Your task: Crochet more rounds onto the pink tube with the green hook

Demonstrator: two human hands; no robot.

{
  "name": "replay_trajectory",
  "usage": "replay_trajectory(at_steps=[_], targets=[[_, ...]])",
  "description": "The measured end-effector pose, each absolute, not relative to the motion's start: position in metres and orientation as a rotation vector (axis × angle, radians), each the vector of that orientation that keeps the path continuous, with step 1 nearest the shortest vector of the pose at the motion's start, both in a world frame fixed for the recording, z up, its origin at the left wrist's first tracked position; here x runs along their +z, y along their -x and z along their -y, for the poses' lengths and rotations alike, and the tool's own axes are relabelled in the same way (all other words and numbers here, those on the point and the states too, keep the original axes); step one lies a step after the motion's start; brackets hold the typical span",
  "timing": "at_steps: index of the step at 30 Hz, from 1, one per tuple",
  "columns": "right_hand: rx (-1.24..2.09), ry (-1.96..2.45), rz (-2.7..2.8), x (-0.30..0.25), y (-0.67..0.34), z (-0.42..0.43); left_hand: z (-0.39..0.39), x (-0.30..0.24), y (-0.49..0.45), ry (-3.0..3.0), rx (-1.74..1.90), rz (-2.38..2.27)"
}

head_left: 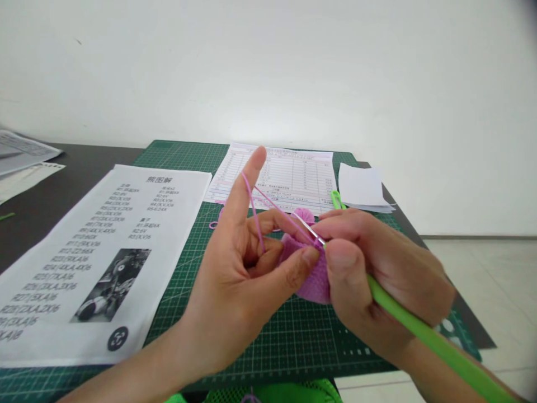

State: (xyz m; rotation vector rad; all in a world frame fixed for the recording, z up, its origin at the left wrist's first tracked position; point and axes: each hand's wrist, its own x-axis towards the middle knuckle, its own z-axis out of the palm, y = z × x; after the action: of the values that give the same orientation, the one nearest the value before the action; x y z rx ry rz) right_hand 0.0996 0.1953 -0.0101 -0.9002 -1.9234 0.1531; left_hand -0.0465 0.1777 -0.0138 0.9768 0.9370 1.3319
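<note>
My left hand (239, 268) pinches a small pink crocheted piece (312, 277) between thumb and middle finger. Its index finger points up with pink yarn (251, 201) looped over it. My right hand (377, 268) is closed around a green-handled crochet hook (419, 330), whose metal tip (310, 230) pokes into the top edge of the pink piece. The yarn runs taut from the raised finger down to the hook. Both hands hover above a green cutting mat (260, 336).
A printed pattern sheet with a photo (104, 252) lies on the mat at left. A form sheet (281, 173) and small white papers (361, 187) lie farther back. A green clip-like item (335, 198) lies behind my right hand. More papers (20, 154) lie far left on the dark table.
</note>
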Motion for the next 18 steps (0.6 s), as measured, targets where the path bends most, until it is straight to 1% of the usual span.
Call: replay_trajectory(at_steps=[4,7,9,14,18], targets=[[0.145,0.942,1.765,-0.012,-0.097,-0.195,-0.183,-0.011,0.05,-0.804,1.391,-0.888],[0.077,0.862,1.799,-0.014,-0.098,-0.2,-0.189,-0.006,0.055,-0.551,1.338,-0.824],[-0.008,0.833,1.846,-0.014,-0.101,-0.204,-0.19,-0.005,0.057,-0.496,1.306,-0.812],[-0.234,0.916,1.841,-0.015,-0.113,-0.212,-0.183,-0.006,0.055,-0.801,1.191,-0.903],[-0.327,0.836,1.844,-0.015,-0.116,-0.217,-0.18,-0.01,0.053,-1.019,1.136,-0.991]])
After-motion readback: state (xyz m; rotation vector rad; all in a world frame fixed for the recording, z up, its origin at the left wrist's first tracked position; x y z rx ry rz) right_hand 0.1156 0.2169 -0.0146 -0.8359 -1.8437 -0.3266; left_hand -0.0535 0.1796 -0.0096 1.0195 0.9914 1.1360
